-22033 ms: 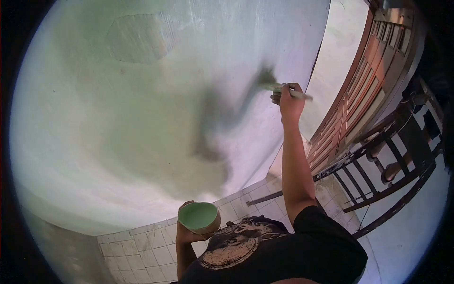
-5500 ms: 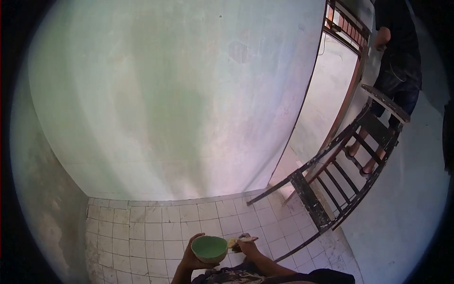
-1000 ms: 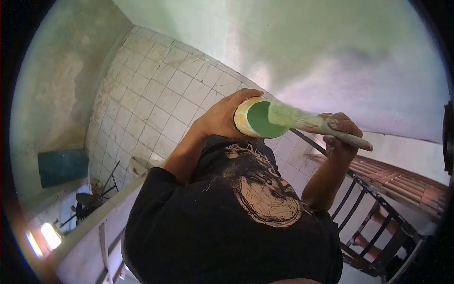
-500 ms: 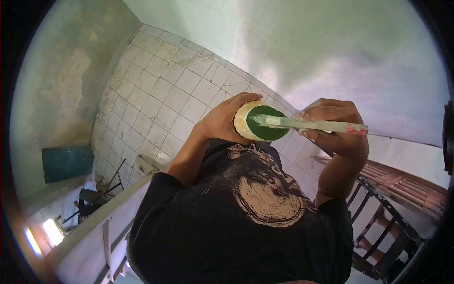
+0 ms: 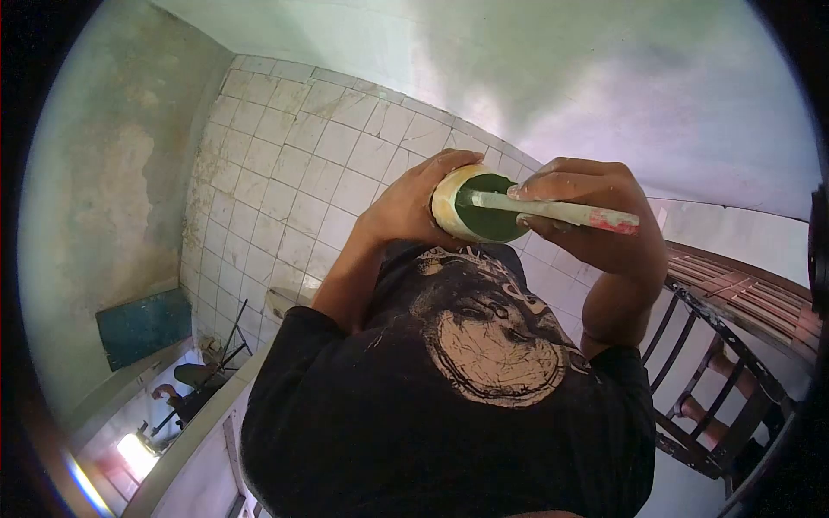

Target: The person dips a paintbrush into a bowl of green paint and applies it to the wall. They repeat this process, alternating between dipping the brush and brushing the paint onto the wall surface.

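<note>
My left hand [image 5: 410,203] is wrapped round a cream-coloured paint cup [image 5: 449,207] from its left side. Dark green paint [image 5: 496,226] shows inside the cup, its mouth facing up and to the right. In the fingers of my right hand [image 5: 583,194] is a paintbrush [image 5: 553,209] with a pale, paint-smeared handle and a red patch near its end. The brush's head dips inside the cup, and its bristles are mostly hidden there. Pale paint spots mark my right fingers.
White floor tiles [image 5: 302,164] lie below, beside a stained wall [image 5: 112,198] and a pale green wall [image 5: 553,78]. A black ladder [image 5: 717,380] stands at right, with a person's legs [image 5: 699,406] behind it. A teal board [image 5: 144,328] and a bright lamp [image 5: 138,455] are at lower left.
The brush has gone deeper into the cup, its head sinking below the rim. My right hand has moved left, closer to the cup. The whole view has shifted slightly.
</note>
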The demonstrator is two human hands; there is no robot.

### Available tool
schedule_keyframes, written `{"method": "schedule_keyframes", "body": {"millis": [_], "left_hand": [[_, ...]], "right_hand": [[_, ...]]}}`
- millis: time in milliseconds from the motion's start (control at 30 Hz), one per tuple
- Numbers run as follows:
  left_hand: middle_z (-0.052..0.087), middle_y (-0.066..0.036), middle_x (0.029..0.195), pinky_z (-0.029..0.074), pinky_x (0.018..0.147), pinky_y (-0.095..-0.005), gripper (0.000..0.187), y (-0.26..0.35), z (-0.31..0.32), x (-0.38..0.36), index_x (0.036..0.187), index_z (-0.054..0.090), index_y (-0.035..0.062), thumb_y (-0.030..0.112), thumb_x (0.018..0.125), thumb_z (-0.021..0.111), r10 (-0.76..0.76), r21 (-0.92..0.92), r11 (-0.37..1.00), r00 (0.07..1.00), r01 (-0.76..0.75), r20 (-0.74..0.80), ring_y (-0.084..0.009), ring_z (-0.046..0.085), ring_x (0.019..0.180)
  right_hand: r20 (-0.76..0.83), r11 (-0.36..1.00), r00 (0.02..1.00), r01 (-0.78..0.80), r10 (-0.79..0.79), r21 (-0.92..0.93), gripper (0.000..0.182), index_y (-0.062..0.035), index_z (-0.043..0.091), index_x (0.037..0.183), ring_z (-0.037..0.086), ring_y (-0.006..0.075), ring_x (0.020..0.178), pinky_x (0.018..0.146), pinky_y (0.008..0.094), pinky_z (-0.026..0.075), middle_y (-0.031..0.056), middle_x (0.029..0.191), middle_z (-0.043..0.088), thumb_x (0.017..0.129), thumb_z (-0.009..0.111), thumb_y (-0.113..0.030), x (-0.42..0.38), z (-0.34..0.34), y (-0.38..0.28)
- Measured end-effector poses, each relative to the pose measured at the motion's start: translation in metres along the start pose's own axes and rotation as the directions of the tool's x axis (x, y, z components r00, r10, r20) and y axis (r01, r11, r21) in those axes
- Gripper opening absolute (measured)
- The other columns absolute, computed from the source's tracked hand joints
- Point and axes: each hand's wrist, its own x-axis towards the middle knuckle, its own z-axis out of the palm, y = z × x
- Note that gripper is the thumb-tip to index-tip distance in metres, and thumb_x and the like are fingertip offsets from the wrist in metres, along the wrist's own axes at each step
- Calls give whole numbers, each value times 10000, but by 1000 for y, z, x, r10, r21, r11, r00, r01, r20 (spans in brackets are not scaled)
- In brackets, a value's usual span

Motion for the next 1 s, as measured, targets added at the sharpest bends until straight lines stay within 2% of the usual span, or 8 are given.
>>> {"method": "schedule_keyframes", "body": {"millis": [100, 167, 267, 367, 733, 800, 867, 1000], "left_hand": [[500, -156, 1180, 429, 895, -379, 944, 1, -2, 0, 1239, 397, 50, 210, 424, 846, 12, -6, 1000, 1000, -12, -2, -323, 518, 1060], [497, -153, 1185, 429, 897, -376, 940, 19, 57, 30, 1241, 396, 52, 211, 431, 846, 6, -11, 1000, 1000, -6, 14, -324, 517, 1063], [492, -149, 1193, 428, 901, -373, 941, 22, 66, 30, 1241, 397, 53, 209, 430, 848, 46, 12, 999, 999, -45, -27, -327, 513, 1067], [490, -146, 1193, 418, 907, -360, 948, 24, 63, 29, 1225, 415, 40, 233, 423, 881, 30, 26, 999, 999, -30, -24, -289, 517, 1071], [491, -153, 1193, 422, 905, -382, 921, 28, 66, 30, 1238, 400, 61, 216, 452, 855, 36, 88, 996, 999, -33, -33, -327, 506, 1074], [500, -147, 1174, 432, 898, -384, 884, 29, 68, 31, 1237, 401, 74, 207, 478, 835, 47, 91, 995, 998, -44, -36, -326, 512, 1059], [500, -148, 1173, 434, 893, -385, 881, 31, 68, 31, 1236, 401, 71, 211, 482, 835, -7, 58, 998, 999, 10, -43, -325, 514, 1058], [503, -151, 1166, 439, 884, -386, 876, 28, 71, 32, 1233, 404, 68, 212, 484, 836, 34, 92, 995, 999, -31, -28, -327, 519, 1050]], "right_hand": [[-43, 999, 998, -47, 47, 10, 240, -39, 646, 921, 633, 201, 659, 569, 284, 487, 105, 811, 643, 689, 691, -82, -2, 5, 4], [-57, 999, 997, -48, 48, 17, 244, -35, 645, 920, 631, 202, 661, 572, 287, 488, 106, 817, 643, 683, 691, -77, -60, -32, 13], [-72, 999, 997, -30, 32, 26, 252, -29, 643, 921, 629, 205, 664, 573, 293, 490, 104, 823, 643, 678, 690, -75, -70, -36, 11], [-85, 999, 996, -32, 34, 25, 252, -29, 642, 924, 628, 211, 672, 577, 298, 490, 102, 830, 641, 683, 689, -85, -67, -36, 9], [-46, 993, 998, -54, 50, -103, 236, -36, 638, 917, 627, 228, 684, 585, 294, 486, 99, 819, 631, 695, 685, -104, -64, -31, 5], [-162, 986, 981, -124, 106, -110, 245, -40, 636, 918, 624, 229, 665, 573, 293, 482, 93, 814, 629, 690, 691, -112, -67, -30, 4], [-132, 986, 986, -118, 102, -115, 245, -39, 635, 914, 623, 228, 658, 567, 295, 480, 97, 813, 628, 688, 694, -112, -65, -31, 1], [-88, 985, 993, -91, 79, -145, 235, -42, 637, 910, 620, 228, 645, 556, 299, 475, 106, 807, 625, 692, 690, -111, -70, -33, 0]]}}
